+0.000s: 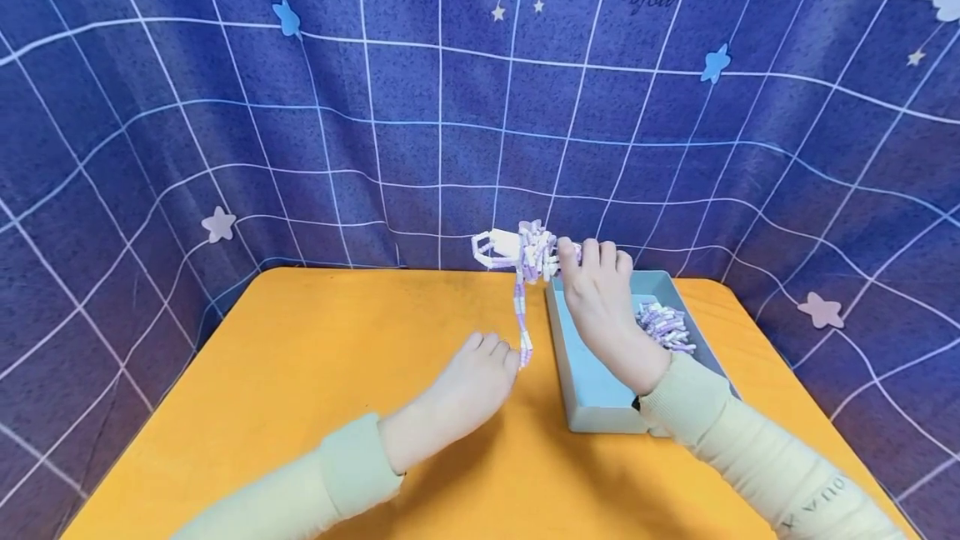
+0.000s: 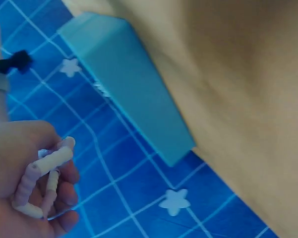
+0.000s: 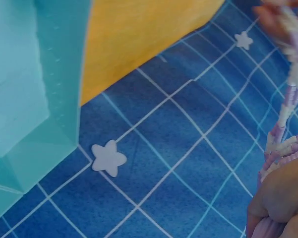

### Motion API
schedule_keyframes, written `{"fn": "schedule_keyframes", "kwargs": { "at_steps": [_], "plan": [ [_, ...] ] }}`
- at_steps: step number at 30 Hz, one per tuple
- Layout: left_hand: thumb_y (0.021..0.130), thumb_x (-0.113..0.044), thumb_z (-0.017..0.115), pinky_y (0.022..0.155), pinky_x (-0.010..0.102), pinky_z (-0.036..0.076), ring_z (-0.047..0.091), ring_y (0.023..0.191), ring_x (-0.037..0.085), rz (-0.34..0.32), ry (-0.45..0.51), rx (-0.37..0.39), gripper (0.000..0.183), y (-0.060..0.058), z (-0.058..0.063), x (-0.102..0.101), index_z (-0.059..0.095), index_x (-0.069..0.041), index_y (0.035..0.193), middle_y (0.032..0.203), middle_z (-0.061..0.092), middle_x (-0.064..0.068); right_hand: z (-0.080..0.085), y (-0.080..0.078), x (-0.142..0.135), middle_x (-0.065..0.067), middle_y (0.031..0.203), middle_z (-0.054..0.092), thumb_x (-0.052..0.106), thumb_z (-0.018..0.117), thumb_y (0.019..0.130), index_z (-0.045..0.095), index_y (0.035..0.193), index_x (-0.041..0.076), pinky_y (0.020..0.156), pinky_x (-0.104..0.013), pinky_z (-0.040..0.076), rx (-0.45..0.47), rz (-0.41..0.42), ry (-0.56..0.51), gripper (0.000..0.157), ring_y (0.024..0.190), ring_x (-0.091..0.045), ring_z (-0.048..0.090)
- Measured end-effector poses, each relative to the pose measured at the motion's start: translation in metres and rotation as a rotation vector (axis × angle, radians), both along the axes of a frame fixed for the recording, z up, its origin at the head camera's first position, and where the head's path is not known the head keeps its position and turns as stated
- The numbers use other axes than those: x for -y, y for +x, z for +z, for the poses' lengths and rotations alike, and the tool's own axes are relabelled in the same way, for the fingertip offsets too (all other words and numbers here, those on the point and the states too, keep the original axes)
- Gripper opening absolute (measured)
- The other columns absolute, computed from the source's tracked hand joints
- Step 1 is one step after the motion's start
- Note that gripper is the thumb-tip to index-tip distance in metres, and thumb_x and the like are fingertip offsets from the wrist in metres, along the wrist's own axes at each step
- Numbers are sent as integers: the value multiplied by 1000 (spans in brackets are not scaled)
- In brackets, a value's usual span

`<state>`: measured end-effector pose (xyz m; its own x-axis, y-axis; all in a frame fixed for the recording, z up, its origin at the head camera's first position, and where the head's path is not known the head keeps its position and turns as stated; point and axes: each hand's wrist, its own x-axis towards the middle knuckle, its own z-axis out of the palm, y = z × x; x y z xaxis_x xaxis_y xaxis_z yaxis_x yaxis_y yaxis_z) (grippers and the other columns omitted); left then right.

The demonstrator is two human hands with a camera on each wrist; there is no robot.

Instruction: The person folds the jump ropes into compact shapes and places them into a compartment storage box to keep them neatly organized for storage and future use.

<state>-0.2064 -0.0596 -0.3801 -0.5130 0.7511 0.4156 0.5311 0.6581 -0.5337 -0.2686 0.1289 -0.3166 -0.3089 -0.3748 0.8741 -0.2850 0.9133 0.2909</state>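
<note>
A bundled white and purple beaded jump rope (image 1: 536,250) hangs above the table's far part. My right hand (image 1: 600,290) grips one end of the bundle over the box; in the right wrist view the curled right hand (image 3: 282,198) holds the beaded strands. My left hand (image 1: 472,382), lower and to the left, pinches a strand (image 1: 521,315) that hangs down from the bundle. Close up in the left wrist view, a loop of beads (image 2: 52,161) lies within the curled fingers of the left hand (image 2: 20,158). The palm hides part of it.
A light blue open box (image 1: 570,357) stands on the orange table (image 1: 337,340), under my right forearm. Inside it lies another purple and white beaded bundle (image 1: 666,327). A dark blue gridded curtain (image 1: 405,148) hangs behind and on both sides.
</note>
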Motion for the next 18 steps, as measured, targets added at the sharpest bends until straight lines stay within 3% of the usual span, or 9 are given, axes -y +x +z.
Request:
{"fn": "schedule_keyframes", "kwargs": {
  "at_steps": [6,11,18],
  "plan": [
    [90,-21,51,67,28,30,43,72,17,-21,30,-11,12,18,16,2,55,-11,86,74,52,-1,-8,-1,-4,-16,74,43,3,28,95,46,107,5,62,-44,33,35,-7,33,21,67,-34,43],
    [91,-20,49,67,29,30,42,72,17,-36,-1,-21,13,30,38,6,56,-11,84,72,51,-2,-11,1,-7,-16,76,44,3,24,96,46,108,7,64,-44,34,75,-28,66,26,69,-34,42],
    [90,-12,45,67,30,30,41,70,18,-106,-37,-141,16,40,76,14,61,-11,89,71,50,-1,-16,4,-10,-13,70,42,0,36,91,53,105,10,61,-41,33,-18,-5,118,24,64,-31,40]
  ]
}}
